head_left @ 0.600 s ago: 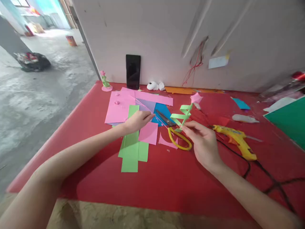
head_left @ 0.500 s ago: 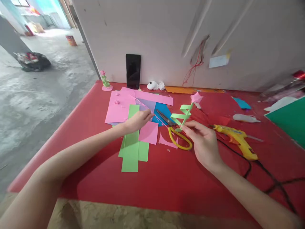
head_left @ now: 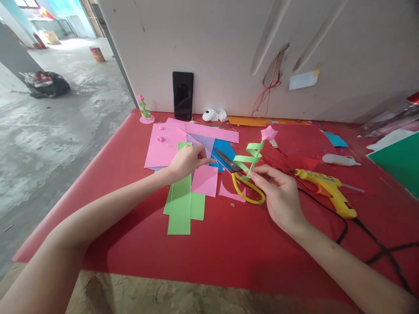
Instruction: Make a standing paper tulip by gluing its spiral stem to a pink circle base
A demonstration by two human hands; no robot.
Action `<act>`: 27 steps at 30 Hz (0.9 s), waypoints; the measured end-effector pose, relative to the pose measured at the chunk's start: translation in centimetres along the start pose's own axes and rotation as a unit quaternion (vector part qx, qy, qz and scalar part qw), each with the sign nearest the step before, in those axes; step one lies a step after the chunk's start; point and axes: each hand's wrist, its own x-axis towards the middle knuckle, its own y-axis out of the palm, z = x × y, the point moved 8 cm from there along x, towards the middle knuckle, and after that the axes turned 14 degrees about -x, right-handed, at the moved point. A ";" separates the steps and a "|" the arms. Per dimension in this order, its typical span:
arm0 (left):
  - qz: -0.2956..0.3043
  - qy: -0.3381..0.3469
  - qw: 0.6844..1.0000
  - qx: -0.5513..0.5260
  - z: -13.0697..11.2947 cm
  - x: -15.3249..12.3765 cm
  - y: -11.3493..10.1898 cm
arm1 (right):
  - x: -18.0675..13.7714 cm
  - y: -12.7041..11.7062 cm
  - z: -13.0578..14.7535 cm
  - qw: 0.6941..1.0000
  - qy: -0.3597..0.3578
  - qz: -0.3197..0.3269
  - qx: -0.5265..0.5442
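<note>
Tabletop (head_left: 222,248) spreads red beneath the held paper flower (head_left: 256,159), grey floor (head_left: 94,87) beyond.

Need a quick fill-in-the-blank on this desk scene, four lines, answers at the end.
1. The person's ____ hand holds a paper flower.
2. The glue gun is ____ in colour.
3. The black thing standing upright behind the pink papers is a ____.
4. The bare tabletop around the papers is ____.

Missing words: right; yellow; phone; red.
</note>
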 end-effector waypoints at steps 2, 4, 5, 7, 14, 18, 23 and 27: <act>-0.022 0.014 1.000 0.002 -0.3 0.1 -0.4 | -0.1 0.1 0.0 1.000 0.004 0.007 0.005; -0.038 0.033 0.999 -0.006 -0.7 0.2 -0.6 | -0.2 0.2 0.0 1.000 0.008 0.013 0.009; -0.045 0.043 0.998 -0.013 -0.9 0.2 -0.7 | -0.3 0.2 0.0 1.000 0.010 0.015 0.010; -0.055 0.058 0.996 -0.027 -1.3 0.2 -0.8 | -0.4 0.3 0.0 1.000 0.013 0.017 0.011; -0.065 0.069 0.993 -0.073 -1.1 -0.1 -1.1 | -0.3 0.2 -0.2 1.000 0.021 0.018 0.009; -0.065 0.090 0.990 -0.092 -1.1 -0.1 -1.2 | -0.3 0.3 -0.3 0.999 0.026 0.020 0.006; -0.041 0.103 0.988 -0.106 -1.2 0.0 -0.8 | -0.4 0.2 -0.6 0.999 0.032 0.016 -0.003; -0.036 0.094 0.990 -0.100 -1.3 -0.1 -0.8 | -0.4 0.3 -0.5 0.999 0.037 0.020 -0.001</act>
